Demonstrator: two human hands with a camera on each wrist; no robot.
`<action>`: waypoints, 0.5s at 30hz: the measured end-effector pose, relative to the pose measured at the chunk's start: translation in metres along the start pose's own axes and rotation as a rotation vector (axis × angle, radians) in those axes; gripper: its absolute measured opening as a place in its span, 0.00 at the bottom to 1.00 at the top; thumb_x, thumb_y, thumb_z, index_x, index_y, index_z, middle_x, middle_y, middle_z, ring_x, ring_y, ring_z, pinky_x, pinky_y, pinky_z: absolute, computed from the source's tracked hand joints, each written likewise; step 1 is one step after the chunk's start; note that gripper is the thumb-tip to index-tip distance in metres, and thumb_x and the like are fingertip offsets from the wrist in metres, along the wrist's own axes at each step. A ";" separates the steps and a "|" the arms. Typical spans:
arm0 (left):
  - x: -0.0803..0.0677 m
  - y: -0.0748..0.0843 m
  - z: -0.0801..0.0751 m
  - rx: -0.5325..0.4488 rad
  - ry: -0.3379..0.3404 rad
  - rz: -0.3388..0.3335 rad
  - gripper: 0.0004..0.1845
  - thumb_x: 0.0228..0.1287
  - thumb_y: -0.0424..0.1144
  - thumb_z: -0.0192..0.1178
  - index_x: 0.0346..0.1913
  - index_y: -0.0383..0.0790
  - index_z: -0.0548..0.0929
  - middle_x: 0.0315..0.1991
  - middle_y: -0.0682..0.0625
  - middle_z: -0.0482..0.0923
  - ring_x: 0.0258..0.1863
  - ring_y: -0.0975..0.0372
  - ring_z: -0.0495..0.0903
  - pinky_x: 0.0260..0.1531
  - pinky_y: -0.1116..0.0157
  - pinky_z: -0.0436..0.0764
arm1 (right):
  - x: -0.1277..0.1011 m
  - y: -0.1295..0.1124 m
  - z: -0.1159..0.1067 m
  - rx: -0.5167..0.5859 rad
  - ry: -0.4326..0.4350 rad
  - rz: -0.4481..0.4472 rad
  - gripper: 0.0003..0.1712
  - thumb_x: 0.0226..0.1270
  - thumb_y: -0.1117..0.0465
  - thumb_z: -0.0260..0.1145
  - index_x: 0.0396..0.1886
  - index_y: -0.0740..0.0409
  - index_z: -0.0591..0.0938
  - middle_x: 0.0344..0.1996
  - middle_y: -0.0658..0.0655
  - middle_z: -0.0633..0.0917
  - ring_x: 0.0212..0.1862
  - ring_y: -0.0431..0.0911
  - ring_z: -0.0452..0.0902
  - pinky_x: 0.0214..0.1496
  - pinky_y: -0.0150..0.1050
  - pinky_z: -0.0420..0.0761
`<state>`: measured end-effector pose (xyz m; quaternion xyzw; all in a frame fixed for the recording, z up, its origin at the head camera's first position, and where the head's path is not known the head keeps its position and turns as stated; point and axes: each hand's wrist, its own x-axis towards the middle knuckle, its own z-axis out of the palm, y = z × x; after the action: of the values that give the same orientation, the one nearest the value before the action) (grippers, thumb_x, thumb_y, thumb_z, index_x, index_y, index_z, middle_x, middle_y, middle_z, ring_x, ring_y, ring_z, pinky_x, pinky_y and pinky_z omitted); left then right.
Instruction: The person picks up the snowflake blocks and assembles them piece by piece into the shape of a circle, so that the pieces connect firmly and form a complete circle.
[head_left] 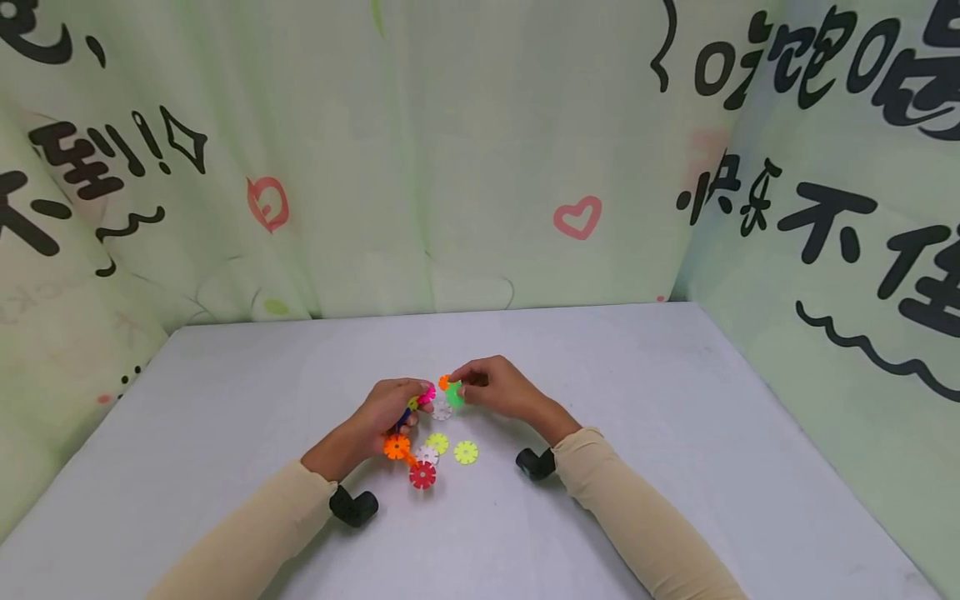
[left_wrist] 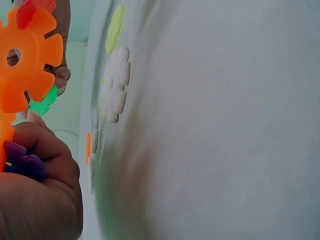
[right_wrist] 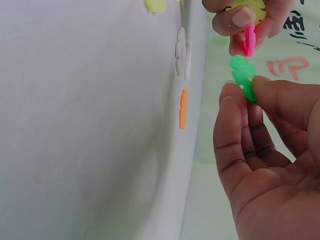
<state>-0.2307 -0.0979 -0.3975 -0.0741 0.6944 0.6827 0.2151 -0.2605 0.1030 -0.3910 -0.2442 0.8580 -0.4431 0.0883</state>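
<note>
Right grip [right_wrist: 260, 150] pinches green disc [right_wrist: 243, 75]; left grip [head_left: 390, 408] holds chain [head_left: 408, 425]. Risk: slots misalign, disc slips onto worktop [head_left: 675, 417].

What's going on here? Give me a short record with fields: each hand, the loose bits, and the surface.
left hand: holds a cluster of joined snowflake discs, with a pink disc at its fingers and an orange disc hanging below
right hand: pinches a green disc, close to the pink one
loose discs: red disc, white disc and two yellow discs lie flat
surface: grey table
backdrop: green curtain with black writing
</note>
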 end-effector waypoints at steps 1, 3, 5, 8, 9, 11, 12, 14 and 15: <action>0.000 0.000 0.000 -0.001 -0.005 0.000 0.16 0.64 0.43 0.47 0.51 0.40 0.72 0.29 0.46 0.73 0.13 0.63 0.62 0.12 0.72 0.64 | 0.000 0.000 0.000 0.012 0.006 -0.004 0.11 0.57 0.67 0.61 0.40 0.56 0.80 0.30 0.50 0.78 0.32 0.44 0.72 0.33 0.34 0.75; 0.001 -0.001 0.000 -0.006 -0.016 0.001 0.16 0.64 0.42 0.47 0.51 0.39 0.72 0.28 0.46 0.72 0.12 0.63 0.62 0.12 0.73 0.64 | 0.000 -0.002 0.001 0.047 0.015 -0.006 0.09 0.56 0.67 0.61 0.38 0.56 0.80 0.32 0.51 0.79 0.33 0.44 0.73 0.34 0.34 0.75; 0.001 -0.001 0.000 -0.013 -0.023 0.001 0.16 0.64 0.43 0.47 0.50 0.39 0.72 0.27 0.47 0.72 0.12 0.63 0.61 0.12 0.73 0.64 | -0.002 -0.007 0.000 0.095 0.015 -0.017 0.09 0.56 0.69 0.61 0.37 0.60 0.79 0.33 0.53 0.79 0.33 0.45 0.74 0.35 0.37 0.76; 0.002 -0.001 0.000 -0.017 -0.031 -0.002 0.16 0.63 0.43 0.48 0.50 0.39 0.72 0.27 0.47 0.72 0.12 0.63 0.61 0.12 0.73 0.64 | -0.008 -0.019 -0.002 0.166 0.010 -0.028 0.09 0.56 0.72 0.59 0.37 0.66 0.78 0.34 0.59 0.79 0.34 0.49 0.76 0.37 0.44 0.76; 0.003 -0.001 0.000 -0.020 -0.034 -0.003 0.16 0.63 0.43 0.48 0.50 0.39 0.72 0.27 0.47 0.72 0.12 0.63 0.61 0.12 0.73 0.64 | -0.010 -0.024 -0.002 0.180 0.009 -0.036 0.09 0.55 0.73 0.59 0.37 0.68 0.77 0.34 0.61 0.79 0.34 0.51 0.76 0.38 0.45 0.76; 0.003 0.000 0.000 -0.019 -0.044 -0.003 0.16 0.63 0.43 0.48 0.51 0.39 0.72 0.27 0.47 0.72 0.12 0.63 0.61 0.11 0.73 0.64 | -0.013 -0.030 -0.003 0.200 0.011 -0.054 0.09 0.55 0.74 0.58 0.37 0.71 0.76 0.33 0.64 0.79 0.34 0.53 0.76 0.38 0.48 0.75; 0.003 0.000 0.000 -0.020 -0.049 -0.004 0.16 0.63 0.43 0.48 0.51 0.39 0.72 0.27 0.47 0.72 0.12 0.63 0.61 0.11 0.73 0.64 | -0.013 -0.031 -0.003 0.209 0.014 -0.057 0.09 0.55 0.74 0.58 0.37 0.71 0.76 0.33 0.64 0.78 0.35 0.54 0.76 0.39 0.49 0.75; 0.002 0.000 0.001 -0.027 -0.061 0.001 0.17 0.64 0.43 0.47 0.52 0.38 0.71 0.26 0.48 0.72 0.12 0.64 0.60 0.11 0.73 0.63 | -0.012 -0.031 -0.003 0.224 0.019 -0.067 0.08 0.55 0.74 0.59 0.37 0.71 0.76 0.32 0.65 0.78 0.34 0.54 0.77 0.38 0.49 0.75; 0.002 0.000 0.001 -0.031 -0.066 0.004 0.17 0.64 0.43 0.47 0.52 0.38 0.71 0.26 0.47 0.72 0.12 0.64 0.60 0.11 0.74 0.63 | -0.011 -0.030 -0.002 0.226 0.020 -0.072 0.08 0.55 0.73 0.59 0.36 0.70 0.76 0.32 0.64 0.78 0.34 0.54 0.77 0.38 0.49 0.75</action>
<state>-0.2327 -0.0964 -0.3981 -0.0534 0.6763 0.6961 0.2352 -0.2417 0.0955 -0.3668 -0.2590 0.7940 -0.5425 0.0905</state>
